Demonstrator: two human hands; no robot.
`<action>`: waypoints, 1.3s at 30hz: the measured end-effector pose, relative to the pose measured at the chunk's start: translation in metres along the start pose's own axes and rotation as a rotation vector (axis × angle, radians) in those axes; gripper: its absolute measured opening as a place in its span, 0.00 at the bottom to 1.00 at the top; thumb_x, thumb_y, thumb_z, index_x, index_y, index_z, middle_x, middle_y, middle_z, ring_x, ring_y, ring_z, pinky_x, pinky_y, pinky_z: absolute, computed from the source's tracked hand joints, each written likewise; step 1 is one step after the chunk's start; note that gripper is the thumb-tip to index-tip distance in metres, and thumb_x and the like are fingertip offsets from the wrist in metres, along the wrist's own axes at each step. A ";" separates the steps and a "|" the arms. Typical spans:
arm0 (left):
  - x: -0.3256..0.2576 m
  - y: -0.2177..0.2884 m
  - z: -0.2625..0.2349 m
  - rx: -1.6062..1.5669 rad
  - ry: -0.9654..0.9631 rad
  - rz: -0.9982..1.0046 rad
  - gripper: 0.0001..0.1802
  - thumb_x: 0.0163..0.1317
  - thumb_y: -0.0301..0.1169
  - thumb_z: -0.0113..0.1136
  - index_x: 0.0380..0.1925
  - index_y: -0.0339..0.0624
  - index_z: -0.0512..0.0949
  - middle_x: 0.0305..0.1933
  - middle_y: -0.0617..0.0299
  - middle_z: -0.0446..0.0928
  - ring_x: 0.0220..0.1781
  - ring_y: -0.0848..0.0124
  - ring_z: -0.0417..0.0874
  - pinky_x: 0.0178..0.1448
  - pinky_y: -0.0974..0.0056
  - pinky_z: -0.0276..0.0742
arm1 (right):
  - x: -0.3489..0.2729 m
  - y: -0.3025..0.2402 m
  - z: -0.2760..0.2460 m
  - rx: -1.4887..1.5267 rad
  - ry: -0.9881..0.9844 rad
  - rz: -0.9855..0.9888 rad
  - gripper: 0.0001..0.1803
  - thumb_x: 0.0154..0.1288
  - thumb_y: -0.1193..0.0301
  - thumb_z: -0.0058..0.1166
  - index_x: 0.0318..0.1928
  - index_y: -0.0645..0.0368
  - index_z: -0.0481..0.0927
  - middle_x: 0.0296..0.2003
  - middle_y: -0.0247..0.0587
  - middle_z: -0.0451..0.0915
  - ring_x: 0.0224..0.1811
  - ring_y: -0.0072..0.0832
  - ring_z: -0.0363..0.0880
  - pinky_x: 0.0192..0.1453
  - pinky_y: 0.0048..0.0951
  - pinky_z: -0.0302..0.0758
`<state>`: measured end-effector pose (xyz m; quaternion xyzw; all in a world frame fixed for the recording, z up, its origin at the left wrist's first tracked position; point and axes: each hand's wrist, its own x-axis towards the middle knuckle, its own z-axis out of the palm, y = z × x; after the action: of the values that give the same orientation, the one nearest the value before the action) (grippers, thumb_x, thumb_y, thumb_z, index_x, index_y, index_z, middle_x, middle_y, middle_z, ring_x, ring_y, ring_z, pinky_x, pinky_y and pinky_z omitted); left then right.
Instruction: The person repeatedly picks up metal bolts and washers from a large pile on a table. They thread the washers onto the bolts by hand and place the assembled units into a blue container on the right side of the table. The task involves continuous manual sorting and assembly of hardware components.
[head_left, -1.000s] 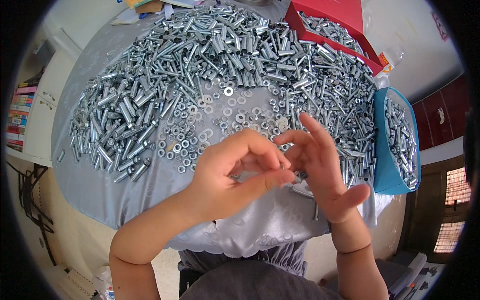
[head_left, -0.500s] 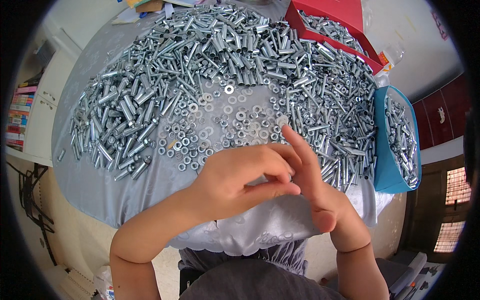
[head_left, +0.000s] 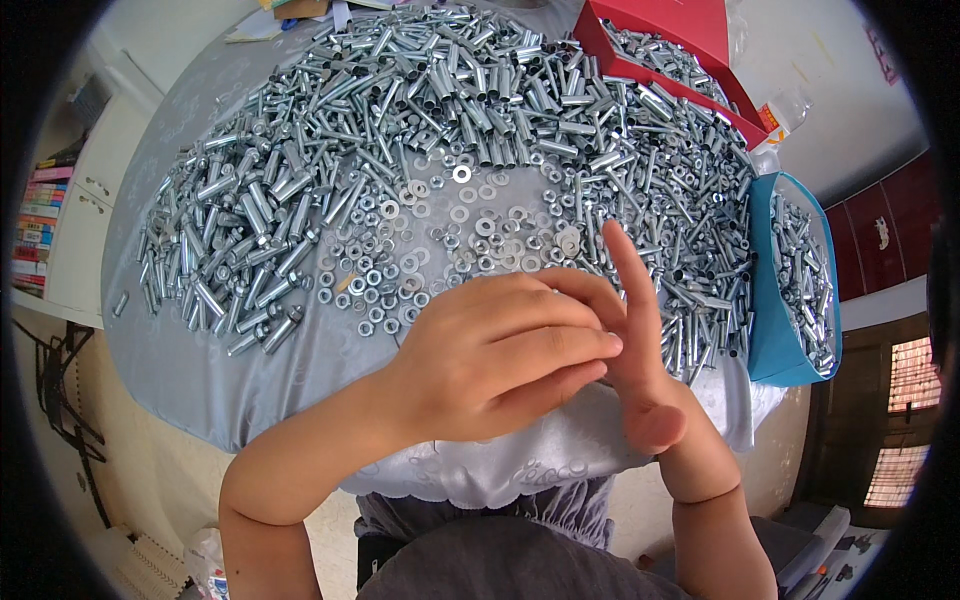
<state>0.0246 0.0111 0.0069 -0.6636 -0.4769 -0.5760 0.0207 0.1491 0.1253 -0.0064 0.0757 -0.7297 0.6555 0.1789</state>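
My left hand reaches across in front of my body over the near table edge. Its thumb and fingers are brought together, tips meeting the inner side of my right hand. Whatever lies between those fingertips is hidden. On the right hand, one finger points up and the thumb sticks out toward me; the left hand covers the other fingers. Just beyond my hands lie loose steel washers and hex nuts. Metal sleeve anchors heap up at the left, and thin bolts spread at the right.
A blue bin full of metal fasteners stands at the table's right edge. An open red box holds more at the back right. Short metal tubes pile up at the back. A silvery cloth covers the round table.
My left fingers have stretched out further to the right, against my right hand. The small grey bit seen at the left fingertips is now hidden. The right finger points more upright.
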 end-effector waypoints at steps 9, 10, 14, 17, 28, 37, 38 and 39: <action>-0.002 -0.003 0.000 0.020 0.015 -0.004 0.13 0.41 0.22 0.67 0.30 0.41 0.78 0.31 0.62 0.78 0.32 0.68 0.79 0.33 0.66 0.75 | 0.001 -0.001 0.005 0.005 0.054 -0.037 0.39 0.67 0.63 0.42 0.68 0.50 0.32 0.53 0.59 0.65 0.55 0.42 0.68 0.59 0.39 0.68; -0.002 -0.003 0.000 0.021 0.014 -0.008 0.13 0.41 0.22 0.67 0.30 0.41 0.78 0.31 0.62 0.78 0.32 0.68 0.79 0.33 0.66 0.75 | 0.001 0.000 0.005 0.005 0.053 -0.039 0.39 0.67 0.62 0.42 0.68 0.50 0.32 0.53 0.59 0.65 0.56 0.42 0.68 0.59 0.40 0.68; -0.003 -0.003 0.000 0.032 0.021 0.004 0.14 0.40 0.22 0.67 0.30 0.42 0.78 0.31 0.63 0.78 0.31 0.68 0.79 0.33 0.66 0.74 | 0.002 -0.002 0.006 -0.034 0.036 -0.065 0.39 0.67 0.62 0.42 0.68 0.50 0.32 0.53 0.60 0.65 0.56 0.43 0.68 0.59 0.40 0.67; -0.004 -0.003 0.001 0.031 0.044 -0.023 0.14 0.39 0.21 0.68 0.29 0.43 0.78 0.31 0.63 0.78 0.30 0.68 0.79 0.32 0.66 0.74 | 0.001 -0.001 0.007 -0.029 0.037 -0.054 0.41 0.66 0.60 0.43 0.68 0.51 0.31 0.54 0.61 0.64 0.56 0.44 0.68 0.59 0.41 0.67; -0.006 -0.006 0.003 0.023 0.022 0.048 0.13 0.37 0.22 0.67 0.28 0.42 0.79 0.32 0.62 0.78 0.29 0.68 0.78 0.30 0.67 0.73 | 0.002 -0.005 0.009 -0.066 0.011 -0.099 0.40 0.67 0.58 0.41 0.67 0.52 0.31 0.55 0.62 0.63 0.56 0.45 0.68 0.58 0.42 0.68; -0.001 0.000 0.000 0.026 0.049 0.007 0.15 0.42 0.24 0.66 0.34 0.41 0.77 0.32 0.61 0.76 0.29 0.68 0.77 0.29 0.67 0.71 | 0.000 -0.003 0.007 0.025 0.054 -0.072 0.60 0.49 0.37 0.52 0.67 0.54 0.30 0.55 0.62 0.63 0.56 0.44 0.67 0.58 0.42 0.67; -0.002 -0.002 -0.001 0.026 0.046 0.002 0.15 0.42 0.24 0.65 0.34 0.41 0.77 0.32 0.61 0.76 0.28 0.68 0.76 0.28 0.67 0.70 | 0.000 -0.009 0.011 0.058 0.087 -0.046 0.61 0.47 0.35 0.50 0.67 0.54 0.30 0.55 0.62 0.63 0.56 0.43 0.67 0.58 0.41 0.67; -0.003 -0.003 -0.002 0.034 0.038 0.008 0.15 0.42 0.24 0.65 0.34 0.41 0.77 0.32 0.61 0.76 0.28 0.68 0.76 0.28 0.68 0.70 | 0.000 -0.008 0.011 0.049 0.088 -0.040 0.62 0.45 0.32 0.48 0.67 0.54 0.30 0.55 0.61 0.63 0.56 0.43 0.67 0.58 0.40 0.67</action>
<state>0.0217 0.0097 0.0039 -0.6540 -0.4835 -0.5802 0.0431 0.1505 0.1138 0.0006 0.0658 -0.7032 0.6722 0.2219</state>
